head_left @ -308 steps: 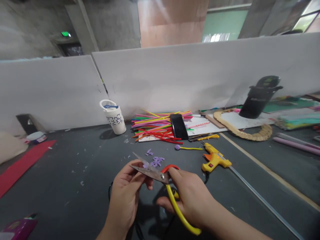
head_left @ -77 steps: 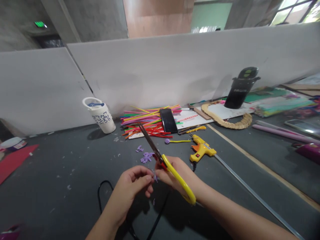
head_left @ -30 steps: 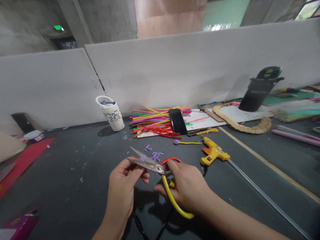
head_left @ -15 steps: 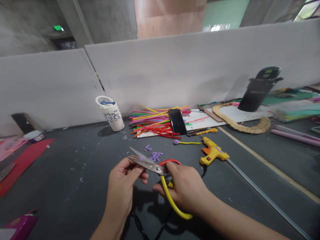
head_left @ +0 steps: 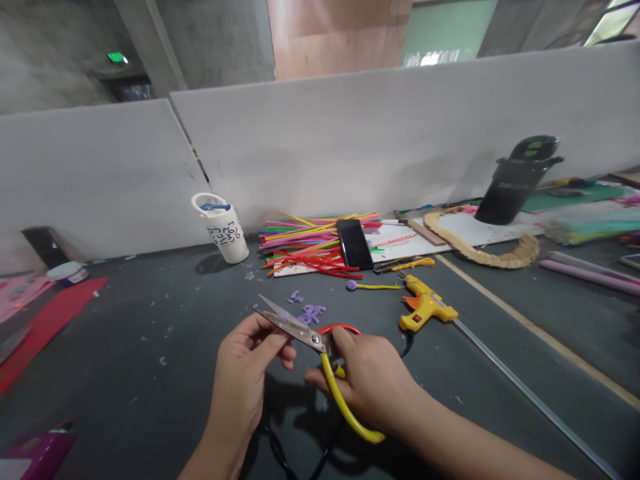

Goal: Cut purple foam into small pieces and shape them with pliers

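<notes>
My right hand (head_left: pixel 373 373) grips scissors (head_left: pixel 316 339) with one red and one yellow handle. Their blades are parted, pointing left and away from me. My left hand (head_left: pixel 245 367) is closed in a pinch right at the blades, thumb against fingers; what lies between the fingertips is hidden behind the blades. Just beyond the scissors, small purple cut pieces (head_left: pixel 313 313) lie scattered on the dark table. Past them rests a yellow-green stem with a fuzzy purple ball (head_left: pixel 352 285) at one end.
A yellow hot glue gun (head_left: pixel 425 307) with a long clear glue stick lies right of my hands. Behind are coloured pipe cleaners (head_left: pixel 305 240), a phone (head_left: pixel 356 243) and a white cup (head_left: pixel 227 233). A black tumbler (head_left: pixel 515 183) stands back right; red sheet (head_left: pixel 60 327) lies left.
</notes>
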Motion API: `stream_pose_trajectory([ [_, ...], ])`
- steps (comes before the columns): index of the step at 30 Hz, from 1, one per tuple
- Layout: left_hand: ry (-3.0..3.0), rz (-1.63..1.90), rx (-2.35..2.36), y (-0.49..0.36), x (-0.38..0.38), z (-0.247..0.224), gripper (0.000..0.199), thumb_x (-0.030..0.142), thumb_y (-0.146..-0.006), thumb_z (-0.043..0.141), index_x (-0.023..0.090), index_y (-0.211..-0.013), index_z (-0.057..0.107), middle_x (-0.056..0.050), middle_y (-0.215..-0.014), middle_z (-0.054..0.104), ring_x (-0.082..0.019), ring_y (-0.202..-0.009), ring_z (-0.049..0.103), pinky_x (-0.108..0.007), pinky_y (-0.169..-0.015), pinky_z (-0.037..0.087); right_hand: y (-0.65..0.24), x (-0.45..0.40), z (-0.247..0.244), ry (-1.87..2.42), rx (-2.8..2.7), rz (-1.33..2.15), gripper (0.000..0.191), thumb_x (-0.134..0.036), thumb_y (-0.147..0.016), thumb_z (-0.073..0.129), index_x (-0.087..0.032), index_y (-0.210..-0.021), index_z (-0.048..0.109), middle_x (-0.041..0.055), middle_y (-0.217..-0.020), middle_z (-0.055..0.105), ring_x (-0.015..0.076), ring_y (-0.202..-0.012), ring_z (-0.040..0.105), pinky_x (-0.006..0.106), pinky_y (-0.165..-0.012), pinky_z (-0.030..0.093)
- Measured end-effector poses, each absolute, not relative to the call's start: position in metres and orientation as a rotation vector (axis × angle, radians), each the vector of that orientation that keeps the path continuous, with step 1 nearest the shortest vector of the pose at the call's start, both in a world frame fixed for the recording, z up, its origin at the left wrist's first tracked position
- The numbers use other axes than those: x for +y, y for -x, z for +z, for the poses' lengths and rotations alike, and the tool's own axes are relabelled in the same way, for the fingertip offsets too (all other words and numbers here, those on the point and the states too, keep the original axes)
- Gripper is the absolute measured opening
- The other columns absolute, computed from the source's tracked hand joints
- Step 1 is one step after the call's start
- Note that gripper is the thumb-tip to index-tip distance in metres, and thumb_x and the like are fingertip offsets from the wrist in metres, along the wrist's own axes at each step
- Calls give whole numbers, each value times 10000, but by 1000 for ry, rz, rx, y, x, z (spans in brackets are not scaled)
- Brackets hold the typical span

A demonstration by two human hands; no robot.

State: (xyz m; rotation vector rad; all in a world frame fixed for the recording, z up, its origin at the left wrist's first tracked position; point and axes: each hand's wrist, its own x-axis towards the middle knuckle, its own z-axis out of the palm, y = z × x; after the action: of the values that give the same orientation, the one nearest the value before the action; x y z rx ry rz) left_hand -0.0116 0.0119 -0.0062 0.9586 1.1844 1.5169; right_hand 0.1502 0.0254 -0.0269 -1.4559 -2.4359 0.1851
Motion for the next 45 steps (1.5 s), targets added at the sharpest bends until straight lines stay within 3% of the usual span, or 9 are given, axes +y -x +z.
stream_pose_trajectory([
  [8,-969,1524,1173,13,12,-4,34,125,-670,670,158,-678,668,39,-555,621,-74,-464,538,-158,-416,435,-146,25,-20,1552,-2465,223,479,-644,-802,430,-179,-793,547,54,-625,660,233,-567,629,274,-457,179],
  [14,-924,1533,1161,14,11,-4,34,145,-679,676,162,-675,647,38,-539,622,-75,-454,538,-161,-423,439,-147,24,-20,1545,-2406,429,414,-609,-812,451,-202,-778,523,18,-675,660,204,-605,628,252,-470,232],
  [23,-952,1527,1146,12,11,-3,39,124,-673,665,162,-673,676,35,-570,628,-71,-460,542,-153,-416,439,-151,27,-22,1436,-2427,308,489,-664,-735,510,-197,-880,524,31,-720,657,238,-674,635,269,-524,286],
  [45,-1039,1481,1181,13,9,-6,64,120,-697,652,177,-700,681,36,-598,623,-76,-484,546,-164,-431,445,-151,24,-19,1500,-2428,252,473,-660,-765,472,-193,-813,533,35,-659,653,226,-614,627,267,-487,235],
])
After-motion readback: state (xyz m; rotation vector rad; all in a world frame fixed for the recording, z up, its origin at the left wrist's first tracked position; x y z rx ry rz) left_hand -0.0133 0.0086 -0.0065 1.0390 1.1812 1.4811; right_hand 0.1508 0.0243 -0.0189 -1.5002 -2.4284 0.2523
